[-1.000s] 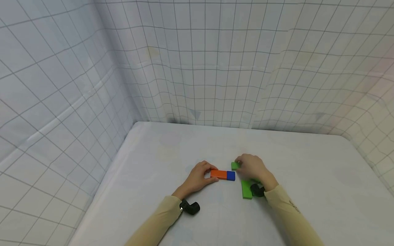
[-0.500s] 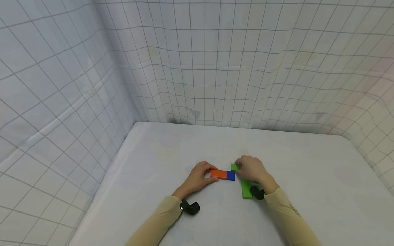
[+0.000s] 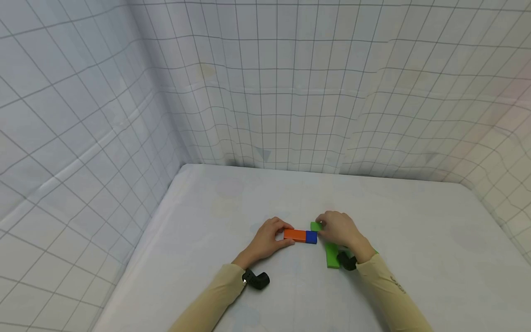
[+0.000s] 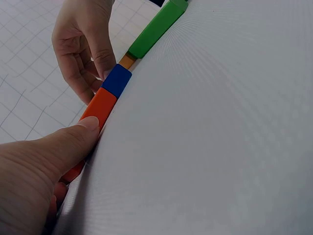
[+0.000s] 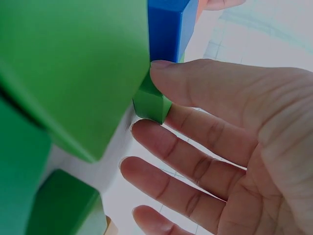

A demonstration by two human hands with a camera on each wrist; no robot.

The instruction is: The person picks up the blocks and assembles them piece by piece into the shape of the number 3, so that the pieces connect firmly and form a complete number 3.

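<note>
My left hand (image 3: pixel 265 240) pinches an orange block (image 3: pixel 295 235) lying flat on the white table, thumb on the near side and fingers on the far side. A blue block (image 3: pixel 311 237) sits against its right end. My right hand (image 3: pixel 340 229) pinches a small green block (image 5: pixel 150 104) between thumb and index finger, at the far side of the blue block; the other fingers spread loosely in the right wrist view. Just below that hand lies a longer green block (image 3: pixel 332 256), partly covered by the wrist camera.
Another green block (image 5: pixel 63 205) shows at the lower left of the right wrist view. A brownish-orange piece (image 4: pixel 127 61) appears between blue and green in the left wrist view. Gridded white curtains (image 3: pixel 274 92) enclose the table (image 3: pixel 232 193) at the back and sides.
My right hand has shifted slightly nearer, bringing the small green block from a little apart to against the blue block's far edge. My left hand and the orange block have stayed put.
</note>
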